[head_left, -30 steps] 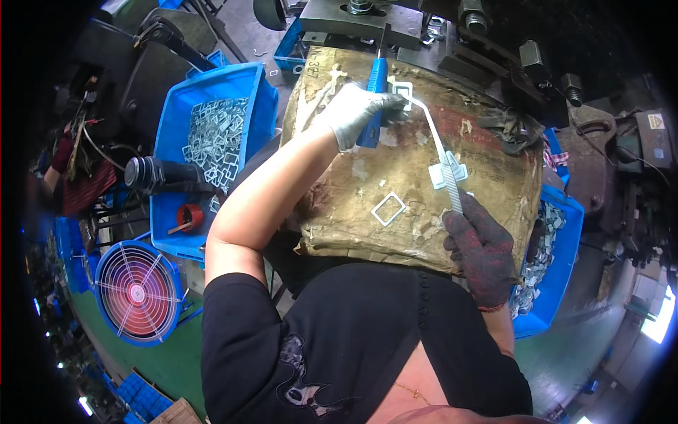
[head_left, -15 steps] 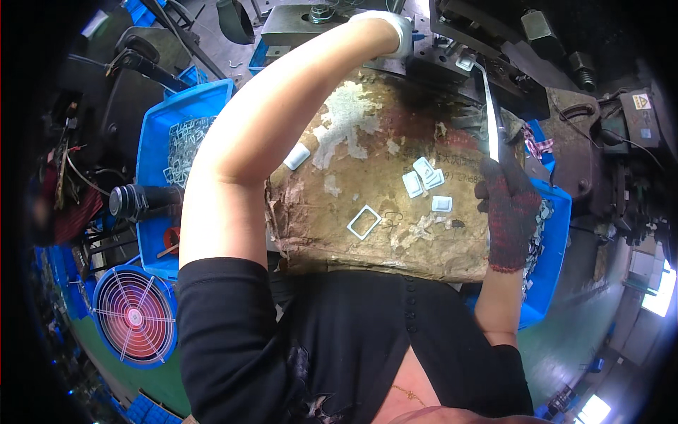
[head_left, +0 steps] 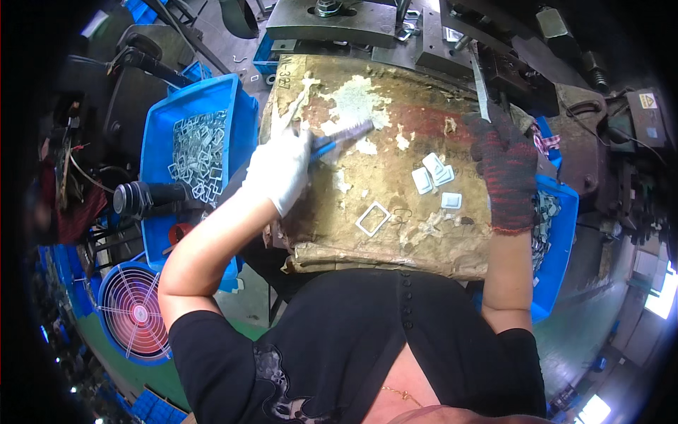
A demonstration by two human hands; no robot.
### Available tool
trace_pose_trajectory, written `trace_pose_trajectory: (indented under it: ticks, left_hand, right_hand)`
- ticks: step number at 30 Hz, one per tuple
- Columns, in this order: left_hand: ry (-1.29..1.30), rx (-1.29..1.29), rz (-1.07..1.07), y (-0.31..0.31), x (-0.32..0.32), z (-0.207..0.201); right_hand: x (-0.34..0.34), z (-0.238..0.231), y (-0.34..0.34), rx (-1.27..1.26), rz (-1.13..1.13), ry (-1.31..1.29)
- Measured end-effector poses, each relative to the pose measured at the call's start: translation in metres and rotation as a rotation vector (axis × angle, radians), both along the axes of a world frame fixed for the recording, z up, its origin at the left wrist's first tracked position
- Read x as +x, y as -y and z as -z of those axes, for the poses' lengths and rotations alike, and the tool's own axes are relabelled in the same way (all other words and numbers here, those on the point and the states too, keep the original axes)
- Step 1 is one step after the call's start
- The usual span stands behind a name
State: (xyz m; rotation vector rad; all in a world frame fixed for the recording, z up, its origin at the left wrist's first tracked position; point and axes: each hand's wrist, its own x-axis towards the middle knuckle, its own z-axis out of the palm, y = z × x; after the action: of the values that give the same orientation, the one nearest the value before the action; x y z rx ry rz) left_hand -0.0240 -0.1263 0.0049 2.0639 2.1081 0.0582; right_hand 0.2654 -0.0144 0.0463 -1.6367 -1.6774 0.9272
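My left hand [head_left: 284, 168], in a white glove, is closed around the blue handle of a brush [head_left: 347, 134], whose bristles point right over the left part of the worn, cardboard-covered work surface [head_left: 332, 247]. On the right, my right hand [head_left: 506, 177] wears a dark red and black knit glove and grips long metal tweezers [head_left: 481, 90]. Their far end reaches up to the metal tooling, where I cannot make out the tips. Between the hands lie several small pale rectangular pieces [head_left: 422, 181] and a thin rectangular frame [head_left: 373, 219].
A heavy metal machine bed [head_left: 339, 27] runs along the far edge. At the left stands a blue bin [head_left: 242, 116] with many metal frames; another blue bin [head_left: 558, 265] with metal scraps is at the right. A round fan [head_left: 140, 312] stands lower left.
My left hand has drawn back from the machine to the left side of the work surface, bringing the brush into view. My right hand and the tweezers have shifted slightly farther away.
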Motion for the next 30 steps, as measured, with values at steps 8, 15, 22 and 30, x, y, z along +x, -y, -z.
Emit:
trace_pose_trajectory:
  ticks: [8,15,22,30]
  left_hand:
    - [0.208,0.111,-0.23,-0.002,-0.016,0.02]
    - [1.427,0.078,-0.469,-0.041,-0.005,0.011]
    - [1.423,0.051,-0.465,-0.068,0.008,0.026]
    - [1.514,-0.017,-0.506,-0.076,0.02,0.012]
  right_hand:
    - [0.009,-0.021,0.015,0.111,0.11,-0.061]
    - [0.008,-0.018,0.092,-0.3,0.051,-0.179]
    - [-0.001,-0.021,0.112,-0.434,-0.104,-0.272]
    - [-0.006,-0.023,0.111,-0.435,-0.066,-0.282]
